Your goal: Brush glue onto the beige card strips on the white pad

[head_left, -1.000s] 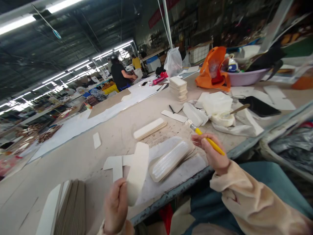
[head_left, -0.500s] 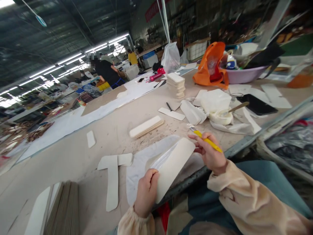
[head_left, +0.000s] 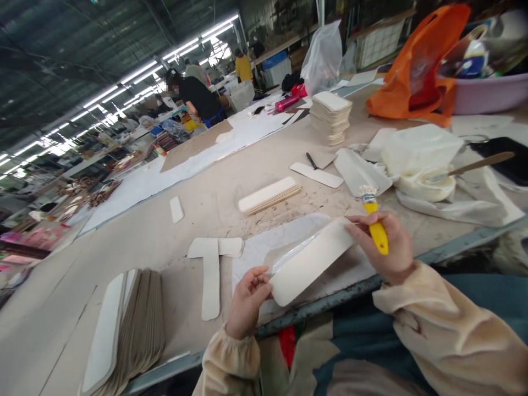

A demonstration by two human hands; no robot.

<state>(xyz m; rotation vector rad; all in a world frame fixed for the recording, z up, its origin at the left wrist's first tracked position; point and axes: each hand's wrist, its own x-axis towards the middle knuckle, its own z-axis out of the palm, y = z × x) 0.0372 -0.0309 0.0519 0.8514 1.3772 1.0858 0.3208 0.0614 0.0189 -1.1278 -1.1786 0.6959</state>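
A long off-white panel with rounded corners [head_left: 311, 261] is held tilted at the table's near edge. My left hand [head_left: 249, 300] pinches its lower left end. At its upper right corner, my right hand [head_left: 390, 245] grips the panel with the fingertips and also keeps a yellow-handled paintbrush [head_left: 376, 225], its whitish bristles pointing up and away. Beneath the panel lies a white cloth or sheet [head_left: 251, 258], with a shiny wet-looking streak showing behind the panel's far edge. Two crossed panels [head_left: 211, 280] form a T to the left.
Stacks of similar panels stand at the front left [head_left: 140, 324], mid-table [head_left: 270, 195] and farther back [head_left: 330, 118]. On the right are a pot of white paste with a stick [head_left: 433, 184], an orange bag [head_left: 412, 77] and a lilac basin [head_left: 490, 93]. People work beyond.
My right hand has taken hold of the panel's far right corner, with the brush now upright in it. My left hand has shifted to the panel's end. The view has turned left.
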